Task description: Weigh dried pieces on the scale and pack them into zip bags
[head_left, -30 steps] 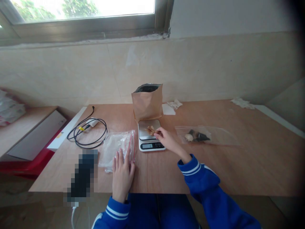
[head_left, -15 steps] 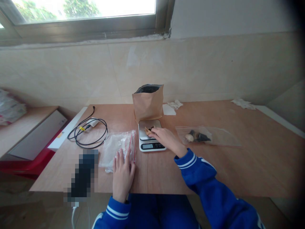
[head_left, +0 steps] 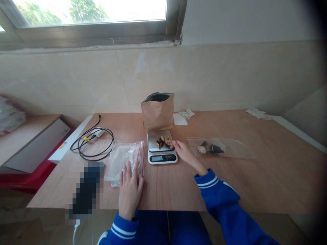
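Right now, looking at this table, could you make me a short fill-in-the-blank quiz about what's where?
1. The brown pieces lie on the ____ platform.
2. The left hand rests flat on the edge of a clear ____.
3. Behind the scale stands an open brown paper ____.
4. The right hand touches the scale's ____ side.

Missing words: scale's; plastic bag; pouch; right

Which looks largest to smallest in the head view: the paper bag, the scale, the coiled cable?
1. Coiled cable, widest spread, though mostly open loop.
2. Paper bag.
3. Scale.
The bag stands farther back, so bag and cable are close to call.
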Tool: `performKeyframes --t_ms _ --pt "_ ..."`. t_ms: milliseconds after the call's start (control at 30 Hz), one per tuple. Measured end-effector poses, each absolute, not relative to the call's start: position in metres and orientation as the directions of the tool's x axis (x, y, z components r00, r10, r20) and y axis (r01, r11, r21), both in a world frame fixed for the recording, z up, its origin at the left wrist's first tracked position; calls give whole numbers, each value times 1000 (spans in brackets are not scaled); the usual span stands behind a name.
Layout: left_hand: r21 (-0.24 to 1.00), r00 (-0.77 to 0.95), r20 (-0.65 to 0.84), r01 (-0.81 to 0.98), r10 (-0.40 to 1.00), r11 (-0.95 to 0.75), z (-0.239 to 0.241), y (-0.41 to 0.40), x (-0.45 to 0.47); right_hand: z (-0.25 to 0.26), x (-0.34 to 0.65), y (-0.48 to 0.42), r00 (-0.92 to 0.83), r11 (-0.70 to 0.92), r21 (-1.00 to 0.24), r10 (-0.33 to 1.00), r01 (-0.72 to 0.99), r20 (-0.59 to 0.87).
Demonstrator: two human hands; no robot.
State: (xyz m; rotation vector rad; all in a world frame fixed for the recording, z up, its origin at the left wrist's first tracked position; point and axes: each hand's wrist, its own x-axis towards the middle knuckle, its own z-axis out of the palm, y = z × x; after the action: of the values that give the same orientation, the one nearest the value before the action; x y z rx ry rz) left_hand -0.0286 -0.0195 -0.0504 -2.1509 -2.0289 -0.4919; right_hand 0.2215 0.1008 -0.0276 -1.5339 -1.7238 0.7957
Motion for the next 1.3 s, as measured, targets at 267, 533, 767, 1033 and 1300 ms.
performKeyframes --t_ms 267,533,767,1033,1300 --pt "127 26 315 989 949 -69 -52 -20 -30 9 208 93 -69 75 -217 997 973 34" --pt "129 28 320 989 947 -73 -52 -20 -29 20 202 97 -140 143 -40 988 989 65" --pt "110 35 337 991 941 -76 -50 -20 -28 66 215 127 -240 450 -230 766 863 597" --pt "121 40 336 989 941 -85 -49 -21 -29 136 196 194 -484 604 -100 717 791 502" --pt "143 31 330 986 943 -83 -49 -22 -28 152 192 188 -436 436 -216 899 874 53"
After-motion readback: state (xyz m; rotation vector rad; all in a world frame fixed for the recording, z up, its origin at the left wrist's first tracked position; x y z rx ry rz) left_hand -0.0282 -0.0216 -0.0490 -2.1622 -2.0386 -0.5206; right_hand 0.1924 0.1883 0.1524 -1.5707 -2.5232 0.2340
